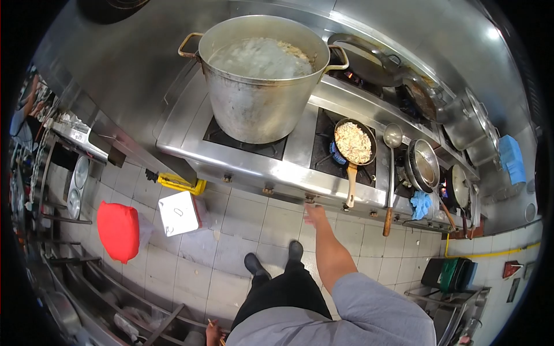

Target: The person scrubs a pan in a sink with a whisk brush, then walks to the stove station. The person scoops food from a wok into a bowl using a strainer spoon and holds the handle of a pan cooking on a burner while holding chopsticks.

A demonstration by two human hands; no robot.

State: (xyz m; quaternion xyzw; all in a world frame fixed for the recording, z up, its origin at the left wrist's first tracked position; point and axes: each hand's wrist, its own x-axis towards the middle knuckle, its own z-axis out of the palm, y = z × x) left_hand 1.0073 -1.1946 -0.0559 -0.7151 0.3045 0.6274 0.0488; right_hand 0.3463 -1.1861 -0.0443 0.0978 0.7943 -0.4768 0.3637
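Note:
My right hand (313,215) reaches to a stove knob (310,198) on the front panel, its fingers closed at it. Low at my side, my left hand (214,333) is closed around a thin light-brown stick (211,322); most of it is hidden. On a lit burner above the knobs sits a frying pan (371,155) of pale chopped food (352,142), its wooden handle (351,185) jutting over the stove's front edge. To its left stands a large metal stockpot (254,109) filled with cloudy, foamy liquid (259,59).
A ladle (392,138) lies right of the pan, beside stacked pans (423,165) and a blue cloth (421,203). More pans and a lidded pot (470,124) occupy the right end. On the tiled floor are a white-lidded container (179,213) and a red-covered object (118,230). Shelving (115,294) runs behind left.

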